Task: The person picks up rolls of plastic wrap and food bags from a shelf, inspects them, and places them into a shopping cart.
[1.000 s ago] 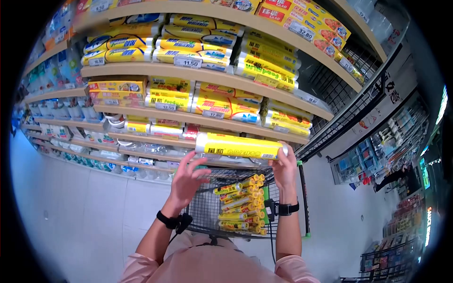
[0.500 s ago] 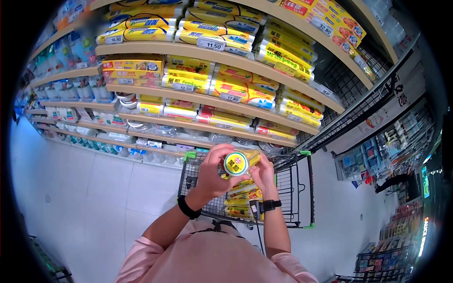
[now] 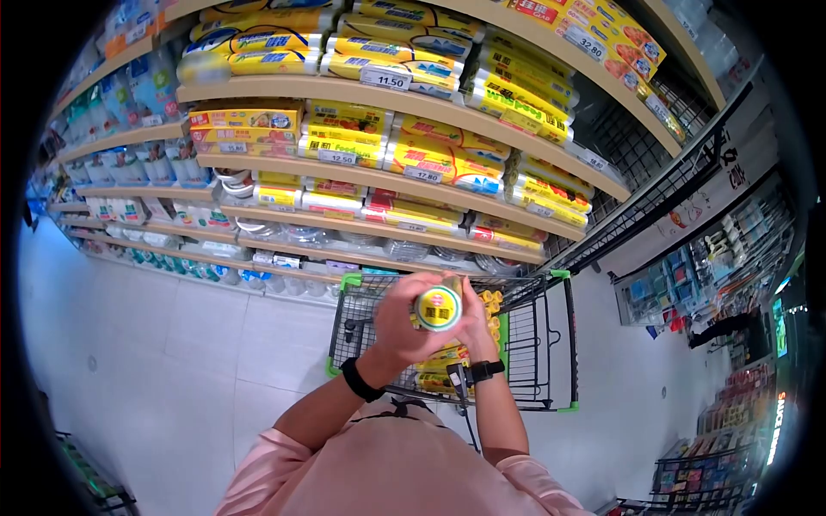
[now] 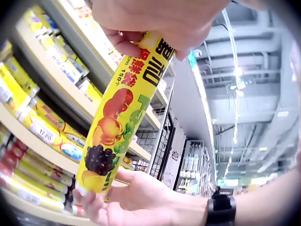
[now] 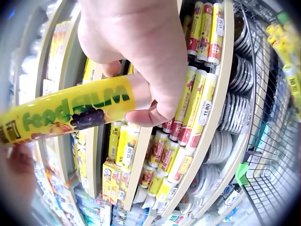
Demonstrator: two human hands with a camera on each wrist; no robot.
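A yellow roll (image 3: 438, 308) printed with fruit is held between both hands above the cart, its round end facing the head camera. The left hand (image 3: 403, 320) grips the near end, thumb and fingers curled round it. Behind it, the right hand (image 3: 476, 324) holds the far end. In the left wrist view the roll (image 4: 117, 113) slants, with the left hand (image 4: 160, 19) at its top and the right hand (image 4: 136, 200) at its bottom. From the right wrist, the right hand (image 5: 136, 52) pinches the white end of the roll (image 5: 70, 110).
The shopping cart (image 3: 536, 344) below the hands carries several yellow rolls (image 3: 433, 381). Ahead, shelves (image 3: 404, 206) hold rolls, boxes and stacked containers. Pale floor tiles (image 3: 198, 344) lie at the left; another display (image 3: 688, 284) stands at the right.
The roll has turned from lying sideways to end-on toward the head camera and lowered. The left hand, spread beside it a second ago, now grips it. Since half a second ago, both hands have shifted slightly.
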